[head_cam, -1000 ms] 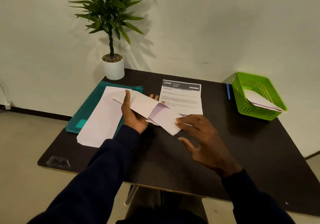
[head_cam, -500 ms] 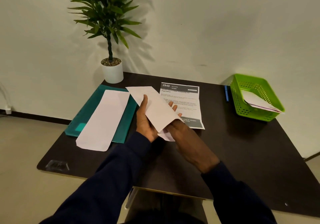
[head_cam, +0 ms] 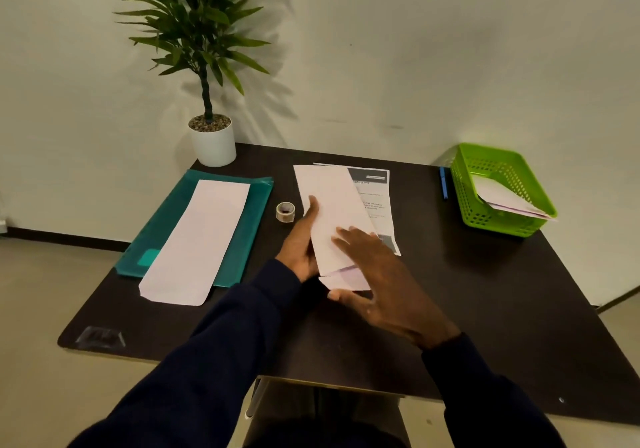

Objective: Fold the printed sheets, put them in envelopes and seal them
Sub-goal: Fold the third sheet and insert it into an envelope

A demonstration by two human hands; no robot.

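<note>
A long white envelope stands lengthwise over the middle of the dark table, its flap end toward me. My left hand grips its left edge, thumb on top. My right hand lies with straight fingers on the envelope's near end and thumb below the flap. A printed sheet lies flat under the envelope, showing at its right. A second white envelope rests on a teal folder at the left.
A small tape roll stands between folder and envelope. A green basket with envelopes inside sits at the back right, a blue pen beside it. A potted plant is at the back left. The table's near edge is by my arms.
The envelope has swung from slanting to lengthwise and come down over the printed sheet. My right hand has come out from under it and now lies on its near end. The tape roll is uncovered.
</note>
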